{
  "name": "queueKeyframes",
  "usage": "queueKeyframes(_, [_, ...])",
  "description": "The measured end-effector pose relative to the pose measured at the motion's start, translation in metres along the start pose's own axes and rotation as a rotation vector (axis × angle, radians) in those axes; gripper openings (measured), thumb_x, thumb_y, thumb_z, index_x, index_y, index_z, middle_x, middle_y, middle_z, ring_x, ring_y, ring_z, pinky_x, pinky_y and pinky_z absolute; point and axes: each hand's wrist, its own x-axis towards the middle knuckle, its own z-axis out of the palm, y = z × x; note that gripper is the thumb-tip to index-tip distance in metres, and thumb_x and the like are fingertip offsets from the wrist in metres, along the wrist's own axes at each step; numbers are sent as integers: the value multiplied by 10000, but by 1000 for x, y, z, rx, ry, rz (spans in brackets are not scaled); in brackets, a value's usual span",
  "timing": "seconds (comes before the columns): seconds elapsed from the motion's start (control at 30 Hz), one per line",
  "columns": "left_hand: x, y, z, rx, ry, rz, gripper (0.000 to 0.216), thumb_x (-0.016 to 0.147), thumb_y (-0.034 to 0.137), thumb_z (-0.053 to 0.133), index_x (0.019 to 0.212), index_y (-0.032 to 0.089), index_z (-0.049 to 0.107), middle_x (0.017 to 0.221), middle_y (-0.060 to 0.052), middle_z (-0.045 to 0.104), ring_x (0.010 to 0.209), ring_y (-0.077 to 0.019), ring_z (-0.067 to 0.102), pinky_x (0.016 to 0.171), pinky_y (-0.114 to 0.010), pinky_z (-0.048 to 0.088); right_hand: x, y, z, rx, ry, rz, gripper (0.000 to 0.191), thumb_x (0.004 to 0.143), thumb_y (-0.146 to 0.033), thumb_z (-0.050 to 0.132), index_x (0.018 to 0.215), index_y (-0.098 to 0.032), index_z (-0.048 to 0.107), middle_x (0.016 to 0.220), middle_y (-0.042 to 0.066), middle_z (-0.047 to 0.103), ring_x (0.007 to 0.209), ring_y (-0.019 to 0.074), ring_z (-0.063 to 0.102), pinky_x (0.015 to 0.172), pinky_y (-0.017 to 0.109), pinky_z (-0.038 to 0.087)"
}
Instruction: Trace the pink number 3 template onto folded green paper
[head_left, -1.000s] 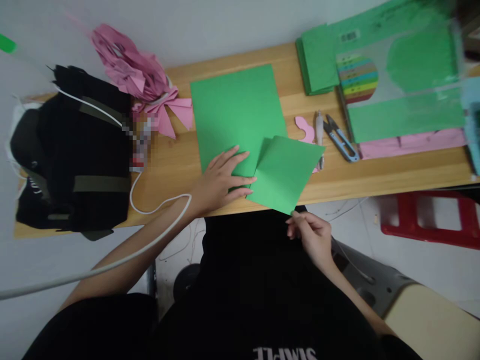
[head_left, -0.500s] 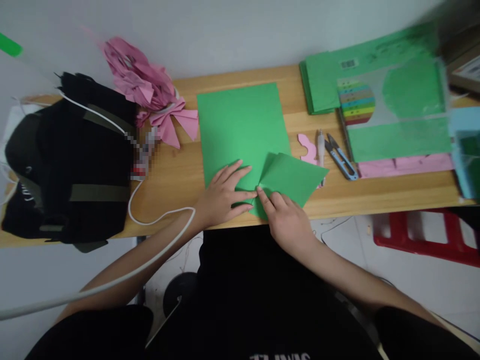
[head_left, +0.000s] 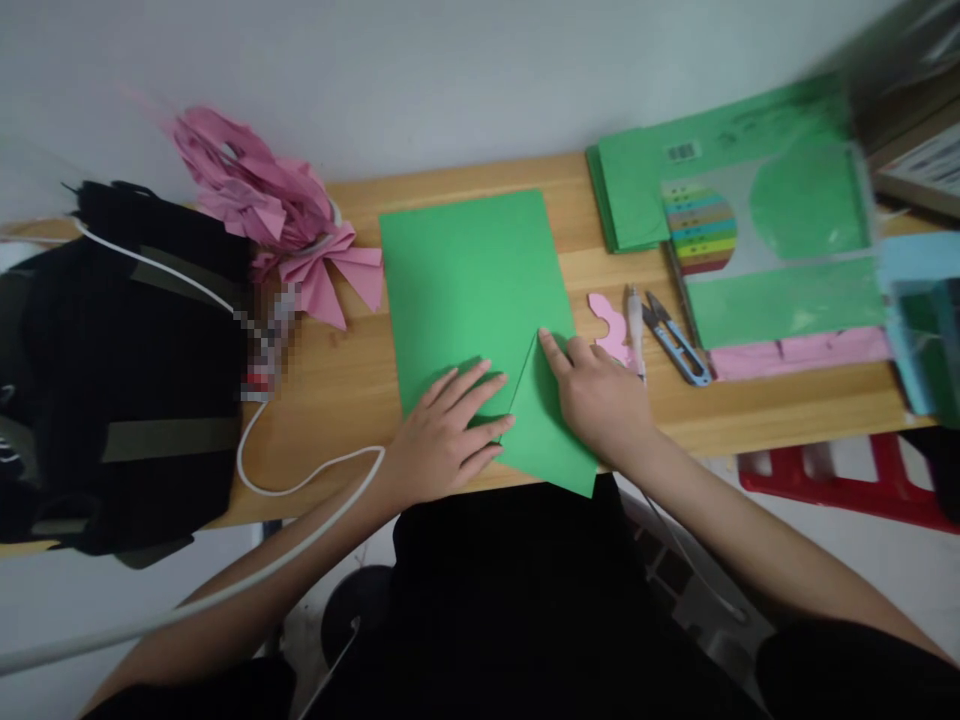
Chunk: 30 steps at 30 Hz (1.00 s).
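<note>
Head view. The left hand (head_left: pixel 450 432) lies flat, palm down, on the near edge of a green paper sheet (head_left: pixel 465 270), its fingers straight and slightly apart, holding nothing. The right hand (head_left: pixel 600 395) rests palm down on the folded green flap (head_left: pixel 551 450) at the sheet's near right corner. Its index finger is stretched out along the upper end of the crease, and the other fingers are loosely together and clamped on nothing. The sheet lies in the middle of the wooden table (head_left: pixel 337 370), and the flap's lower corner juts over the near table edge. Just right of the right hand are a pink cut-out (head_left: pixel 609 322), a pen (head_left: pixel 637 322) and small blue-handled snips (head_left: pixel 679 342). Further right lie a stack of green paper (head_left: pixel 626 195) and a clear packet of coloured paper (head_left: pixel 795 240). Left of the sheet are folded pink paper pieces (head_left: pixel 285 225), a black bag (head_left: pixel 120 380) and a white cable (head_left: pixel 300 485).
</note>
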Motion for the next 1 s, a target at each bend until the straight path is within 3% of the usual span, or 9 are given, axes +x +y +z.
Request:
queueKeyframes(0.2, [9, 10, 5, 232, -77, 135, 366, 1008, 230, 380, 1209, 78, 646, 1361, -119, 609, 1331, -240, 500, 1113, -425, 360, 4, 9, 4, 29, 5, -53, 561, 942, -85, 259, 1494, -85, 365, 1094, 183, 645, 938, 275, 595, 654, 353, 482])
queueKeyframes(0.47, [62, -14, 13, 241, -136, 15, 416, 1008, 262, 387, 1350, 84, 544, 1462, -144, 502, 1403, -222, 422, 1149, -417, 317, 3, 10, 8, 84, 27, -56, 560, 950, -82, 222, 1498, -33, 322, 1079, 192, 642, 951, 272, 583, 667, 341, 477])
queueKeyframes(0.6, [70, -21, 13, 157, -169, -19, 448, 994, 246, 402, 1394, 64, 491, 1486, -159, 468, 1424, -249, 388, 1163, -451, 289, 3, 11, 8, 112, 31, -43, 555, 962, -99, 213, 1508, -38, 292, 1141, 206, 619, 998, 287, 573, 681, 345, 471])
queueKeyframes(0.77, [52, -19, 13, 117, -195, 12, 502, 984, 290, 439, 1443, 89, 434, 1548, -153, 376, 1458, -259, 323, 1190, -440, 230, 3, 9, 11, 167, 34, -18, 550, 970, -104, 220, 1516, -53, 260, 1240, 216, 575, 1070, 305, 555, 748, 370, 481])
queueKeyframes(1.0, [-9, 4, 0, 152, -214, 125, 539, 991, 401, 441, 1454, 125, 428, 1510, -145, 441, 1438, -297, 359, 1172, -470, 284, 5, 8, 16, 209, 109, -19, 554, 948, -75, 223, 1498, -54, 276, 1253, 204, 565, 1093, 304, 561, 753, 370, 503])
